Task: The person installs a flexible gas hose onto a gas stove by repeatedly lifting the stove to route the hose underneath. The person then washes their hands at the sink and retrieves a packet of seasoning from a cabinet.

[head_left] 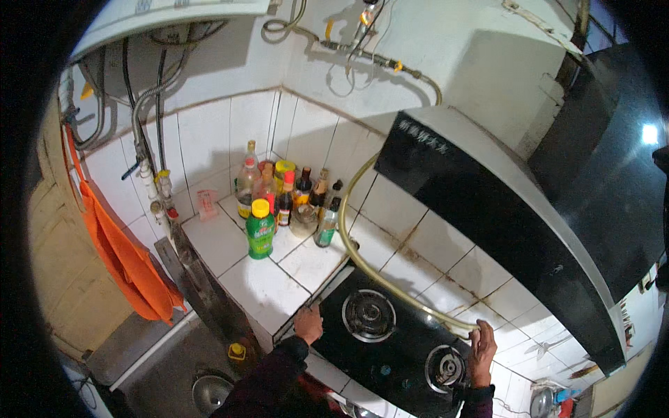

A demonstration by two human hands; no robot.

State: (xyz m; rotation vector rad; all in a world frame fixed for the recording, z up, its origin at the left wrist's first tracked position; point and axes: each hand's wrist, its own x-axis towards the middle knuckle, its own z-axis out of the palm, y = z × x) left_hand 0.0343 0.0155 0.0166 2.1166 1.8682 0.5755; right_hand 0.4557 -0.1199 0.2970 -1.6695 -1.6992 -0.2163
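Note:
A black glass gas stove (408, 341) with two round burners sits on the white-tiled counter. My left hand (309, 324) is at the stove's left edge, its fingers bent over the rim and partly hidden. At the far right corner of the stove is my right hand (481, 354), fingers closed around the lower end of a yellowish gas hose (380, 279). That hose curves down the wall behind the stove; its end disappears in my fingers. Both dark sleeves come in from below.
Several sauce bottles and jars stand in the corner, a green bottle with a yellow cap (260, 231) in front. A black range hood (502, 216) overhangs the stove. An orange cloth (129, 258) hangs at left, and a metal bowl (211, 393) lies low down.

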